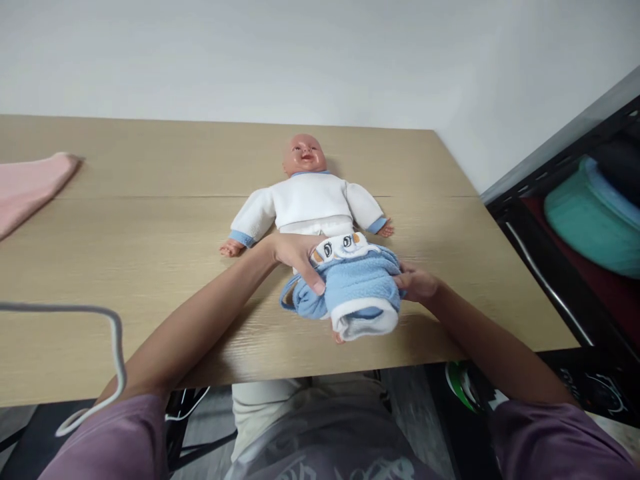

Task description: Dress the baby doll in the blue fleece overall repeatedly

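Note:
A baby doll (306, 193) in a white top lies face up in the middle of the wooden table (150, 267), head away from me. Blue fleece trousers (357, 290) with a white cuff and an animal face at the waistband are bunched around its lower body. My left hand (296, 257) grips the waistband on the left side, thumb over the blue fabric. My right hand (417, 283) holds the trousers at their right side, fingers closed on the fabric.
A pink cloth (30, 187) lies at the table's far left edge. A white cable (113, 333) loops across the near left. To the right stands a dark shelf (560, 220) holding a teal item (585, 220). A white wall rises behind the table.

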### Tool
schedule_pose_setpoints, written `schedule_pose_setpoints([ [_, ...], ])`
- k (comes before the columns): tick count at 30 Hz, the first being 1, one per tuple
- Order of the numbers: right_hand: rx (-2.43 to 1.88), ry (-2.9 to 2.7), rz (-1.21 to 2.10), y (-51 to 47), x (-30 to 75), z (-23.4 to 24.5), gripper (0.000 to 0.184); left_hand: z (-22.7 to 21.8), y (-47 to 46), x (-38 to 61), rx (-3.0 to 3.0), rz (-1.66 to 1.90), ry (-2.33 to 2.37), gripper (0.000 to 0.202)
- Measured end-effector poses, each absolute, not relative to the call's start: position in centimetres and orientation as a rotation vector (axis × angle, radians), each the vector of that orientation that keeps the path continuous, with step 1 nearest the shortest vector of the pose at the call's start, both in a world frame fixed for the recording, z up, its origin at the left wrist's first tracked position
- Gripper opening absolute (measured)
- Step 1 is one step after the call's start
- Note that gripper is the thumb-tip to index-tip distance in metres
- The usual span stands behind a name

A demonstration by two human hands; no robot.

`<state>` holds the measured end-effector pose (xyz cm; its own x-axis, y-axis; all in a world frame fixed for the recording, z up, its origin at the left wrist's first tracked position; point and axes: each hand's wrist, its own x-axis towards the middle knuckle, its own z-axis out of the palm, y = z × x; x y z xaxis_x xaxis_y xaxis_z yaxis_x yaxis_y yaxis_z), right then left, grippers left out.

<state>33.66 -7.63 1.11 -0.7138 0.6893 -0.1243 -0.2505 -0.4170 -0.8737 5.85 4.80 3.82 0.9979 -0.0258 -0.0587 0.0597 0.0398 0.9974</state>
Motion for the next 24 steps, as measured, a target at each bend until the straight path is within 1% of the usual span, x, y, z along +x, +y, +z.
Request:
schedule_pose_setpoints([
  [3, -0.591, -1.195, 2.159, -7.5, 33.3, 1.0, 0.043, 3.8, 4.7, 5.9, 1.555, -0.072, 0.026, 0.069],
  [6, -0.567, -1.223, 2.143, -7.4, 33.2, 1.1, 0.039, 3.9, 4.4, 6.2, 1.575, -0.060, 0.010, 0.069],
  [11, -0.475, -1.372, 2.145, -7.1, 33.4, 2.2, 0.051, 4.1, 3.9, 6.5, 1.537, -0.049, 0.061, 0.073],
  [14, -0.460, -1.510, 2.190, -7.1, 33.5, 3.0, 0.059, 4.6, 3.6, 6.6, 1.473, -0.149, 0.038, 0.077],
  [16, -0.551, -1.562, 2.182, -7.2, 33.5, 3.3, 0.063, 4.9, 3.4, 6.7, 1.431, -0.225, 0.006, 0.077],
  [19, -0.659, -1.579, 2.136, -7.4, 33.3, 3.3, 0.062, 5.1, 3.4, 6.8, 1.440, -0.208, 0.014, 0.069],
  [21, -0.622, -1.576, 2.166, -7.5, 33.1, 3.2, 0.065, 5.0, 3.5, 6.7, 1.480, -0.153, 0.037, 0.065],
  [22, -0.597, -1.578, 2.172, -7.5, 33.0, 3.2, 0.066, 5.0, 3.6, 6.6, 1.497, -0.134, 0.047, 0.065],
  [24, -0.586, -1.610, 2.115, -7.5, 33.0, 3.1, 0.059, 4.8, 3.9, 6.5, 1.516, -0.106, 0.057, 0.068],
])
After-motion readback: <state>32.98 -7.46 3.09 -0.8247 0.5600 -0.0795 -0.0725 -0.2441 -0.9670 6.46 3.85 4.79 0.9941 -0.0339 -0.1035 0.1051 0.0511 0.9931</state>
